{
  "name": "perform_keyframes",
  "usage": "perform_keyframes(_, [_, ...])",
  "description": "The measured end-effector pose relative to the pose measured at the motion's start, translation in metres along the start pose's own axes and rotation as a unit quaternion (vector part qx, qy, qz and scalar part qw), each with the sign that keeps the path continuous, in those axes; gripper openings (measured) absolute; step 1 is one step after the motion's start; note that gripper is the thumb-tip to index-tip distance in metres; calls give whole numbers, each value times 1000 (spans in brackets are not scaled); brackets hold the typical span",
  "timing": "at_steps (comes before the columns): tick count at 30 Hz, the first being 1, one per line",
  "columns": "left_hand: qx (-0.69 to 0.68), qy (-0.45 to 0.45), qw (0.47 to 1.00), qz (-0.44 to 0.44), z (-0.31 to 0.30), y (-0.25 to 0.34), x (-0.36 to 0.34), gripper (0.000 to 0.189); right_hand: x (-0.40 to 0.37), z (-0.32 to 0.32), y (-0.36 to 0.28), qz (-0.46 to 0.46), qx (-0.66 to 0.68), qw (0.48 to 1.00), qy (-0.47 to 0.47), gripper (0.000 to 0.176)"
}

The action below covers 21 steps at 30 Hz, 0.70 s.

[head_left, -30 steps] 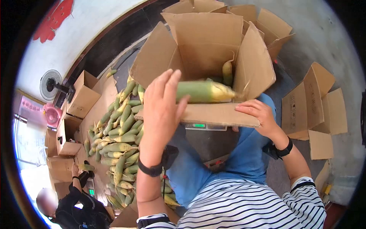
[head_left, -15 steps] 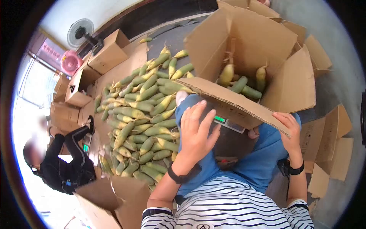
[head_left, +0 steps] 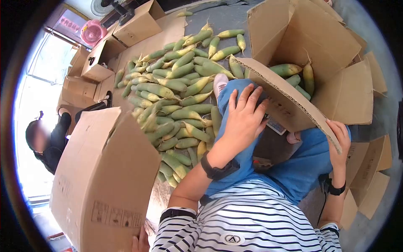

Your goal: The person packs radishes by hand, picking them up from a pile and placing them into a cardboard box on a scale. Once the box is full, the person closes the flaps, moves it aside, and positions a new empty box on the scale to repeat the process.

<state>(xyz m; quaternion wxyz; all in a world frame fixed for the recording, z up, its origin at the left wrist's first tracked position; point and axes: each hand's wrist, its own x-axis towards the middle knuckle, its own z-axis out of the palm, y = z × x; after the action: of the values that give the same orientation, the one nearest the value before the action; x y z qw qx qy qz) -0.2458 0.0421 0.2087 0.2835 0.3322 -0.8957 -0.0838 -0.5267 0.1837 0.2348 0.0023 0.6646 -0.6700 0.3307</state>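
In front of me stands an open cardboard box (head_left: 302, 38) with several green radishes (head_left: 308, 80) inside. My right hand (head_left: 339, 138) is closed on the outer end of its near flap (head_left: 289, 101), thumb and fingers around the cardboard edge. Over my knee, my left hand (head_left: 247, 111) has its fingers spread and holds nothing, with the fingertips close to the same flap. Partly hidden below the flap is a scale (head_left: 276, 126). A large heap of green radishes (head_left: 180, 90) lies on the floor to the left of my leg.
At lower left another cardboard box (head_left: 105, 180) looms over the heap's edge, with another person's hand (head_left: 141, 242) at its bottom. A person in black (head_left: 50, 143) sits at far left. More boxes (head_left: 138, 23), a pink fan (head_left: 93, 32) and opened cartons (head_left: 365, 168) surround the area.
The view has turned left. The lower-left box has risen and tilted, now hiding part of the seated person. The radish in the box that stood upright at the left now lies on its side.
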Motion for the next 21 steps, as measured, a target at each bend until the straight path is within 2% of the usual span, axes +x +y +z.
perform_keyframes(7, [-78,-1,997,-10,-12,-11,-1,45,-2,1,3,13,11,1000,-7,35])
perform_keyframes(9, [-307,72,946,-77,-16,-26,-8,38,-2,2,3,29,27,999,-1,34])
perform_keyframes(12, [-346,75,909,-221,-11,-66,-29,32,-2,2,5,36,27,999,-2,32])
perform_keyframes(13, [-355,46,888,-288,1,-86,-44,32,-2,2,6,36,30,999,-5,32])
perform_keyframes(17, [-68,-77,927,-360,48,-153,-139,36,-5,2,7,39,35,999,-9,33])
perform_keyframes(19, [18,-151,906,-394,69,-173,-198,41,-6,1,8,50,36,998,-15,34])
perform_keyframes(20, [13,-156,905,-395,74,-174,-222,41,-6,1,7,59,49,997,-14,34])
perform_keyframes(21, [41,-204,878,-430,76,-174,-244,45,-6,1,6,66,63,996,-13,34])
